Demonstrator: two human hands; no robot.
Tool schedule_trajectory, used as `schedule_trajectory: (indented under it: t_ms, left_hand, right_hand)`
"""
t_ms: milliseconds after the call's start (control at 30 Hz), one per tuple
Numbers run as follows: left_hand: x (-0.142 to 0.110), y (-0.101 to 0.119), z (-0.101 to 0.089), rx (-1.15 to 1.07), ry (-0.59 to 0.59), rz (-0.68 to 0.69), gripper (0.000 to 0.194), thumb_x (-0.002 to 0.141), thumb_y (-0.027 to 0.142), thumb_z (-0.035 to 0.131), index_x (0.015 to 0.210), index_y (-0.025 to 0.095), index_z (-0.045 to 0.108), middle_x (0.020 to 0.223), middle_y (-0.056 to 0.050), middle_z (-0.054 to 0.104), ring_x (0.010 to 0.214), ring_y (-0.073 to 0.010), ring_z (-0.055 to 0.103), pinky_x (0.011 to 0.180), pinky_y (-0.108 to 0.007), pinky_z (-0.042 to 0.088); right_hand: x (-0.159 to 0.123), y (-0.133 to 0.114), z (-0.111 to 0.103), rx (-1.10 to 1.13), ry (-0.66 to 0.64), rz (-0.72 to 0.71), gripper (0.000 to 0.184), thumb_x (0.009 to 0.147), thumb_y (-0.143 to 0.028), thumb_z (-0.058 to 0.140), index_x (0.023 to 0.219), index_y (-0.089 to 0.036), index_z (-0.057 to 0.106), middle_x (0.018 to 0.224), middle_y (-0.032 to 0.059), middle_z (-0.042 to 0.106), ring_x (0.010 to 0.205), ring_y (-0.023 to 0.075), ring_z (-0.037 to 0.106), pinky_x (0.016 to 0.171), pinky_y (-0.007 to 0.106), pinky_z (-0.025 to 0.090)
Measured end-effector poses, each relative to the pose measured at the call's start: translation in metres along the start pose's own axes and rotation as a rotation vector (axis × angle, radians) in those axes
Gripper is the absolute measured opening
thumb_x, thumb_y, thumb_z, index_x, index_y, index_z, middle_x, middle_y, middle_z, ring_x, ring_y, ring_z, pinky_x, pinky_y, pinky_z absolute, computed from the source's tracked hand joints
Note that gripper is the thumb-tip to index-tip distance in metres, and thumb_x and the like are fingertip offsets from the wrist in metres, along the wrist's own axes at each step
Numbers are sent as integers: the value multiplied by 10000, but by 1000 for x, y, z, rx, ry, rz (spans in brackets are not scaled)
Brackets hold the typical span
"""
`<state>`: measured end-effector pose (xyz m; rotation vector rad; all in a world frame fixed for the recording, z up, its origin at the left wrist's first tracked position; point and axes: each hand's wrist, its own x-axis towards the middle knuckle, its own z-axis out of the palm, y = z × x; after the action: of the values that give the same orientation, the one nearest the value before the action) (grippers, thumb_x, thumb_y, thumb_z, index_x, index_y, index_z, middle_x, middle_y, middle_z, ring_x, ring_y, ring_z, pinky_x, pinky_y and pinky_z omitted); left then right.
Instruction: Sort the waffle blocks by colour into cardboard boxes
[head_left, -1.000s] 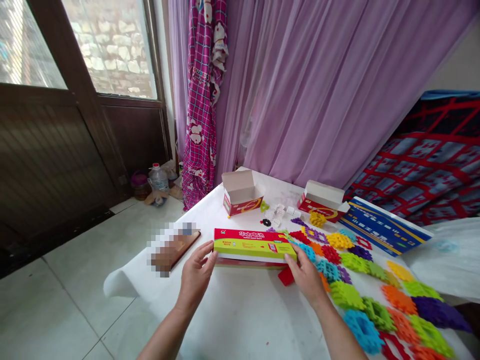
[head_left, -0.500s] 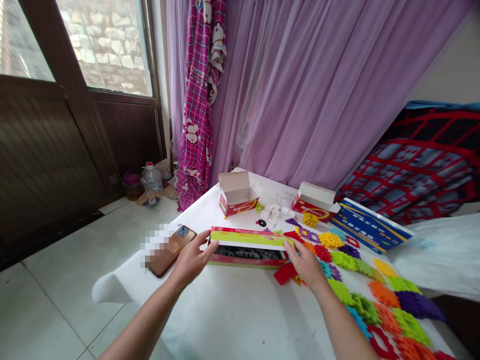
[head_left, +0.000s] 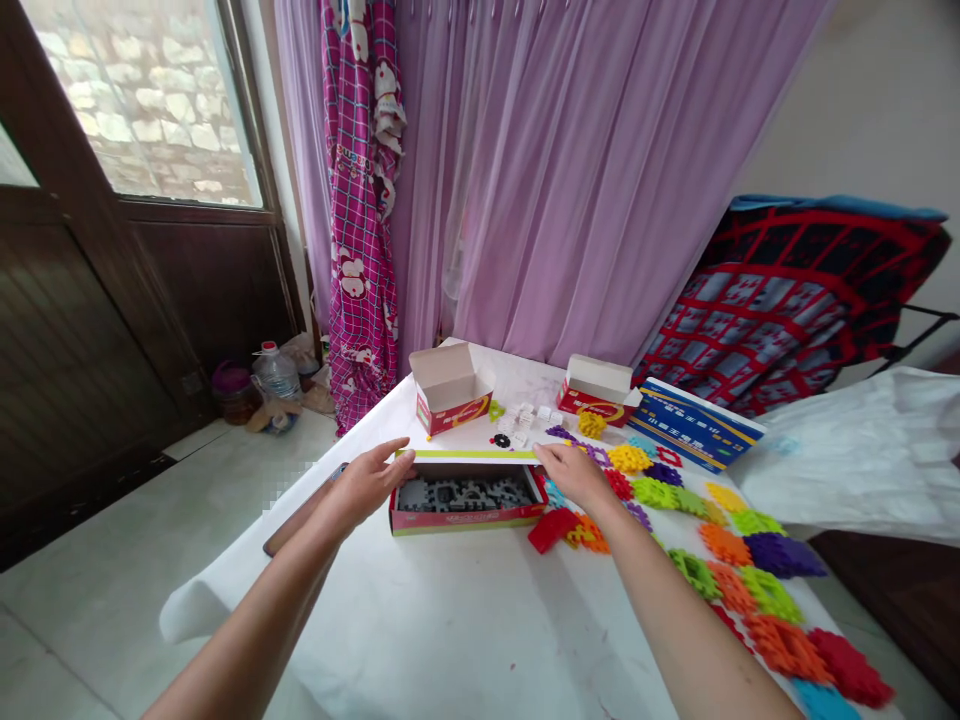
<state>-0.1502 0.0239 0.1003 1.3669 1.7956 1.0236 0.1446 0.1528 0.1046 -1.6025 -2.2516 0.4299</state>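
Observation:
A long red and green cardboard box (head_left: 469, 521) lies on the white-covered table in front of me. Dark grey plastic building pieces (head_left: 465, 492) fill its inside. Its lid (head_left: 476, 457) is raised, seen nearly edge-on along the far side. At the lid's left end, my left hand (head_left: 373, 482) pinches the edge between thumb and fingers. My right hand (head_left: 576, 474) grips the right end of the same lid. Beside the box's right end is a red piece (head_left: 553, 530), close to several colourful interlocking pieces (head_left: 656, 493).
A phone (head_left: 304, 512) lies left of my left hand. Behind the box stand two open red cartons (head_left: 454, 412) (head_left: 598, 405), with small white pieces (head_left: 523, 420) between them. A blue box (head_left: 694, 425) leans at the back right. More coloured pieces (head_left: 787, 645) spread along the table's right side.
Both hands have swung the lid up and back, uncovering the grey pieces. The view has shifted to the right.

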Motion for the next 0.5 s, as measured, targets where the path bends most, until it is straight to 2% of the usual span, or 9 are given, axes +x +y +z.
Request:
schedule_trajectory:
  t_ms: [100,233,433,500]
  left_hand:
    - [5,-1,2,36,0,-9,797,766,691,438,1311,117,535,916,-99,766,905,-260,707,767,-320,522]
    - [6,2,-3,135,24,-21,824,782,689,382,1333,89,511,864,-100,761,805,-269,701,718,-342,510]
    - [9,9,-17,307,18,3,672,746,700,404,1109,215,695,1059,-96,736,1055,-314,636,863,-358,460]
    - [12,10,-19,339,-2,0,673,760,713,363,1058,222,715,1063,-94,735,1031,-311,648,834,-350,471]
  right_hand:
    - [3,-5,-6,-17,4,-9,455,900,-493,399,664,-214,670,680,50,668,655,190,572,564,266,333]
    - [8,-8,-13,-31,-24,9,478,904,-525,395,622,-214,623,687,46,669,658,184,574,577,263,338]
    - [24,-10,-17,10,-78,36,478,882,-528,448,579,-208,632,662,52,682,649,189,592,611,276,370]
    - [30,-10,-17,27,-99,44,479,873,-524,463,560,-205,636,649,53,681,632,187,593,616,278,382]
